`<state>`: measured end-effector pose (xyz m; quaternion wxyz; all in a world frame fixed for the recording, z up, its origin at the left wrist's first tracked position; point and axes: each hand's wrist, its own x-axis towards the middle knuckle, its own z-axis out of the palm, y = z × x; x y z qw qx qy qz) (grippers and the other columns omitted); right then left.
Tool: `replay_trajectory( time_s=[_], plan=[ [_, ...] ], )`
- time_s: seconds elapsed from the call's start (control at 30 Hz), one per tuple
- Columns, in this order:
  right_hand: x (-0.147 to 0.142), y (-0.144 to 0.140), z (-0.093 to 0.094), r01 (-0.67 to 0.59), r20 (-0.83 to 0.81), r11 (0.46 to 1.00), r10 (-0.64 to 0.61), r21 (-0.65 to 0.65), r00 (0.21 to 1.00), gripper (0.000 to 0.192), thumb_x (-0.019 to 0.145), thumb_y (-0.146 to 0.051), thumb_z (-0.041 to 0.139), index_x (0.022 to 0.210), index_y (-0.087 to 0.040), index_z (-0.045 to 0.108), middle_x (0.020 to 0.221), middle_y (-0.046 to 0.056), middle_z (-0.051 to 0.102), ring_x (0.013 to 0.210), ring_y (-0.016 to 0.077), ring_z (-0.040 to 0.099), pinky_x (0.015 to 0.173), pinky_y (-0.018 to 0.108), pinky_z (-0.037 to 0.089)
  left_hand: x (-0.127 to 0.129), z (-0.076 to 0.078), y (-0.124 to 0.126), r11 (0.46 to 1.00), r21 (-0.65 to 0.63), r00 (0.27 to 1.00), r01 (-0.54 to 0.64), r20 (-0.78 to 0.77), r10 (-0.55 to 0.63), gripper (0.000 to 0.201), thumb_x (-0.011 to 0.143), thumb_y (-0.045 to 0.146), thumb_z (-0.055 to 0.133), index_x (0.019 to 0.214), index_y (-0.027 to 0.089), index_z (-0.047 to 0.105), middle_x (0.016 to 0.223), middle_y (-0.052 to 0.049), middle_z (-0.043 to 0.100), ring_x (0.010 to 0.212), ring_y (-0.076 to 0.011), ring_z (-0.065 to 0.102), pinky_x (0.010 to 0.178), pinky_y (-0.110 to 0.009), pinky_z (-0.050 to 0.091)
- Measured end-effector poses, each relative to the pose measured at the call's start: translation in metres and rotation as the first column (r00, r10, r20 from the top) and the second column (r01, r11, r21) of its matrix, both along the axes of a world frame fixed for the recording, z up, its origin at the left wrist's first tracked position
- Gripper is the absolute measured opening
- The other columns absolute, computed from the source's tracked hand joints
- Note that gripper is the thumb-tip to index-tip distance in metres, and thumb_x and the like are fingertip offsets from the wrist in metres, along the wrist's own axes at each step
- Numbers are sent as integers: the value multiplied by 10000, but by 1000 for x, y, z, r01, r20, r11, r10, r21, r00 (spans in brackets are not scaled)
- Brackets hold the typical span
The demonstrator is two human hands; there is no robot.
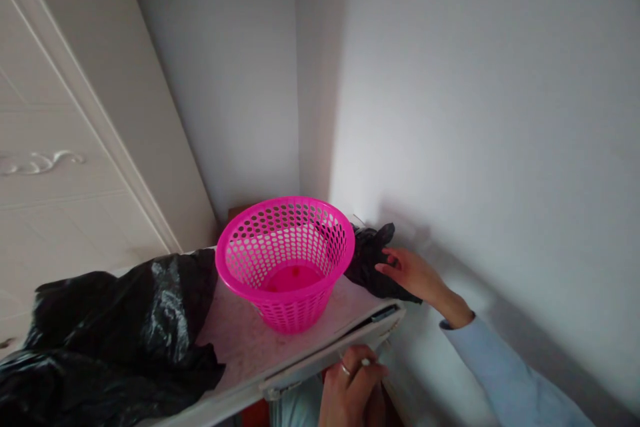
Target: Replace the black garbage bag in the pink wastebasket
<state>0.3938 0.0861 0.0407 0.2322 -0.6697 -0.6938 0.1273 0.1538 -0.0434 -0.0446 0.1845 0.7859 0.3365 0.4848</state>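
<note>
we pinch the soft, light black bag with right hand; left hand probably curled on the drawer edge.

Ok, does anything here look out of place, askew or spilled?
Nothing spilled or damaged. The pink basket stands upright and empty on the table. One crumpled black bag sprawls over the table's left end; the right hand grips another black bag by the wall.
</note>
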Motion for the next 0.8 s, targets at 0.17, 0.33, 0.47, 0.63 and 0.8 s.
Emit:
replay_trajectory(
  time_s=[0.17,0.33,0.47,0.63,0.8],
  plan=[
    [-18,20,-15,18,80,999,-14,-48,997,603,959,-492,607,1374,-55,607,1253,199,671,1094,325,660,912,390,474,17,12,36,989,-76,991,123,-33,-126,383,861,28,466,1131,220,657,1148,-139,671,991,-218,706,813,-327,586],
    [-22,35,-20,68,78,998,-67,-8,995,247,977,-300,559,1047,-125,718,1093,153,716,997,286,684,809,338,469,18,1,45,994,-85,996,68,60,-63,313,923,88,477,1132,228,664,1130,-127,674,952,-198,695,753,-281,571],
    [-7,45,-10,71,-15,992,-70,104,997,246,992,-249,470,1014,-145,692,1075,124,714,1015,241,674,876,315,493,6,-17,46,991,-114,985,-67,153,84,259,1000,198,459,1051,219,713,1076,-119,689,796,-160,671,665,-240,533],
    [13,63,28,256,-399,943,-156,212,904,362,942,-382,446,1118,-156,667,971,98,694,627,185,626,518,299,518,-3,5,39,975,-116,930,-190,297,216,236,1021,232,481,998,205,714,981,-93,703,871,-177,684,696,-232,527],
    [22,90,85,372,-771,890,-36,265,636,231,753,-394,614,840,-183,648,758,22,572,577,142,525,379,235,496,-11,42,24,979,-2,919,-202,344,190,209,973,109,506,1016,233,668,884,-35,684,797,-137,669,702,-203,511]
  ],
)
